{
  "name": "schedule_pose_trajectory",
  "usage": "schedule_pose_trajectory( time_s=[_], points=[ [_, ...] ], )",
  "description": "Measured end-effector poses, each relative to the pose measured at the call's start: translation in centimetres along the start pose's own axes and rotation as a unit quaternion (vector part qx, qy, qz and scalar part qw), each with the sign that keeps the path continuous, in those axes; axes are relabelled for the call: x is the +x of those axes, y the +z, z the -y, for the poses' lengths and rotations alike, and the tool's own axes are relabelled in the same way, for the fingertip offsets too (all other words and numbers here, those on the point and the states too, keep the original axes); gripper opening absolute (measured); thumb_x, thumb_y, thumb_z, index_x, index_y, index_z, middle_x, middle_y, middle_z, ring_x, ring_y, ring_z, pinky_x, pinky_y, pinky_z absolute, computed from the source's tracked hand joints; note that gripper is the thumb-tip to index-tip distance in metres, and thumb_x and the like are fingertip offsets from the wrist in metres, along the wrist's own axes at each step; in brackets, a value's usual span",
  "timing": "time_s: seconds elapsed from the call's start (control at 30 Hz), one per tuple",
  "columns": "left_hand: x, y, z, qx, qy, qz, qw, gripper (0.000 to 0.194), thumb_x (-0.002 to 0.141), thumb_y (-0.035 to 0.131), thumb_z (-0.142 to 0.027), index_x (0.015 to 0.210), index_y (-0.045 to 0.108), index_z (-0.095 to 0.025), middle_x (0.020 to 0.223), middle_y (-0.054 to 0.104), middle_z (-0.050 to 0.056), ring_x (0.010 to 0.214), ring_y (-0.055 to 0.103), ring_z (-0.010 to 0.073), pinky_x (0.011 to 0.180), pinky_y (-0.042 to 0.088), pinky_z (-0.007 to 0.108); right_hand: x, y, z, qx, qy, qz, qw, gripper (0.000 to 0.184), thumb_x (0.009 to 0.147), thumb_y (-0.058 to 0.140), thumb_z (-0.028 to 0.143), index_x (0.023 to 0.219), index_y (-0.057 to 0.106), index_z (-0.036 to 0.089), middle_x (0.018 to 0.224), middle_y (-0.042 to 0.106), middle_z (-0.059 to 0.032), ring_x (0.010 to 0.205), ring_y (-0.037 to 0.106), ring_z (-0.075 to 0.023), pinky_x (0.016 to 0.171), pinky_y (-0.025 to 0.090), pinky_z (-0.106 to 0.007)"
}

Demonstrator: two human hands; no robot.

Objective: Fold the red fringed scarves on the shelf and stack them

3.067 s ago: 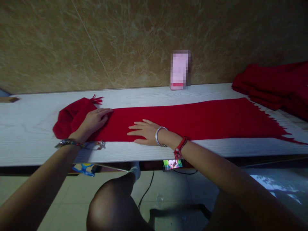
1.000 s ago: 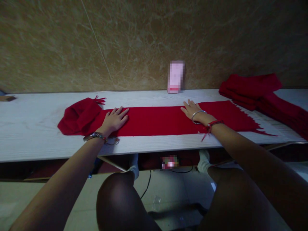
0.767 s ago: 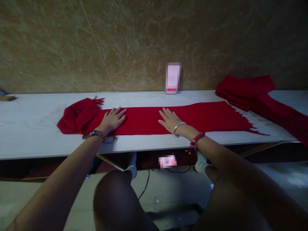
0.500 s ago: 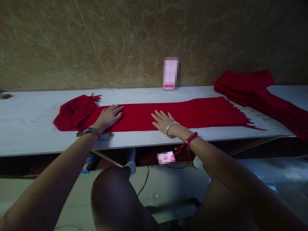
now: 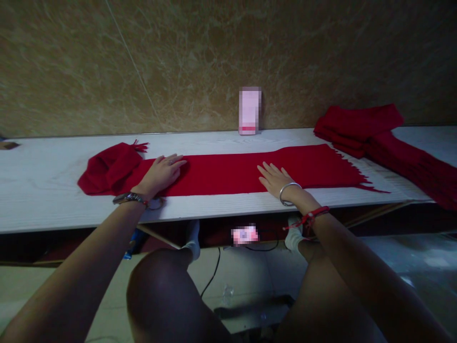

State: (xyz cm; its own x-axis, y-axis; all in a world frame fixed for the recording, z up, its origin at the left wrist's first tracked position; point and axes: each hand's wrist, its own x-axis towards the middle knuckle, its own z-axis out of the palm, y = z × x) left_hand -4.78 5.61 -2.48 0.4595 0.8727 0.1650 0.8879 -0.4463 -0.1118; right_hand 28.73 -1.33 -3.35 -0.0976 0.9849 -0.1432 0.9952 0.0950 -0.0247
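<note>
A red fringed scarf (image 5: 224,174) lies stretched lengthwise along the white wood-grain table (image 5: 43,186). Its left end is bunched in loose folds with a bit of fringe showing; the right end lies flat, its fringe spread. My left hand (image 5: 163,174) rests on the scarf beside the bunched part, fingers extended and slightly bent. Farther right, my right hand (image 5: 277,180) lies flat on the scarf with fingers spread. Neither hand grips the cloth.
A second red scarf (image 5: 360,128) is heaped at the right, trailing over the table's front edge. A phone-like pink block (image 5: 250,110), blurred out, leans against the marbled wall (image 5: 200,62). Below the table are a blurred pink item (image 5: 244,235) and a black cable (image 5: 213,276).
My right hand has slid to the right along the scarf, toward its fringed end. My left hand stays in nearly the same place, its fingers shifted slightly.
</note>
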Motion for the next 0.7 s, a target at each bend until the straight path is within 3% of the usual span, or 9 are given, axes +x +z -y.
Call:
schedule_pose_trajectory(
  time_s=[0.13,0.27,0.37,0.7],
  points=[
    [0.6,-0.4,-4.9,-0.027,0.022,-0.003,0.999,0.046,0.092,0.033,-0.028,0.133,0.049,-0.016,0.147,0.037,0.012,0.136,0.033,0.0273,0.108,0.029,0.047,0.1,0.4,-0.2,-0.005,-0.006,-0.018,1.000,0.055,0.094,0.022,0.032,0.147,0.026,0.019,0.155,0.018,-0.0060,0.141,0.017,-0.0242,0.113,0.018,-0.050],
    [0.8,0.3,-7.9,-0.062,-0.024,0.068,0.995,0.049,0.095,0.028,-0.041,0.141,0.038,-0.025,0.152,0.027,0.007,0.139,0.024,0.0287,0.107,0.029,0.052,0.1,0.8,-0.4,-0.009,-0.004,-0.037,0.999,0.054,0.094,0.024,0.032,0.146,0.028,0.021,0.154,0.021,-0.0054,0.141,0.020,-0.0239,0.112,0.019,-0.049],
    [0.6,0.5,-7.8,-0.057,-0.043,0.103,0.992,0.052,0.095,0.026,-0.044,0.144,0.031,-0.026,0.154,0.023,0.005,0.140,0.020,0.0281,0.109,0.025,0.052,0.0,0.9,-0.4,-0.010,-0.004,-0.046,0.999,0.054,0.094,0.024,0.032,0.146,0.030,0.022,0.154,0.023,-0.0043,0.140,0.021,-0.0236,0.112,0.020,-0.048],
    [-1.3,0.5,-4.7,-0.049,-0.193,0.096,0.975,0.061,0.092,0.024,-0.052,0.144,0.032,-0.022,0.152,0.026,0.011,0.137,0.025,0.0370,0.102,0.032,0.061,-0.1,1.2,-0.6,0.015,-0.016,-0.067,0.997,0.053,0.093,0.027,0.033,0.144,0.034,0.021,0.152,0.028,-0.0064,0.139,0.024,-0.0253,0.111,0.023,-0.052]
  ],
)
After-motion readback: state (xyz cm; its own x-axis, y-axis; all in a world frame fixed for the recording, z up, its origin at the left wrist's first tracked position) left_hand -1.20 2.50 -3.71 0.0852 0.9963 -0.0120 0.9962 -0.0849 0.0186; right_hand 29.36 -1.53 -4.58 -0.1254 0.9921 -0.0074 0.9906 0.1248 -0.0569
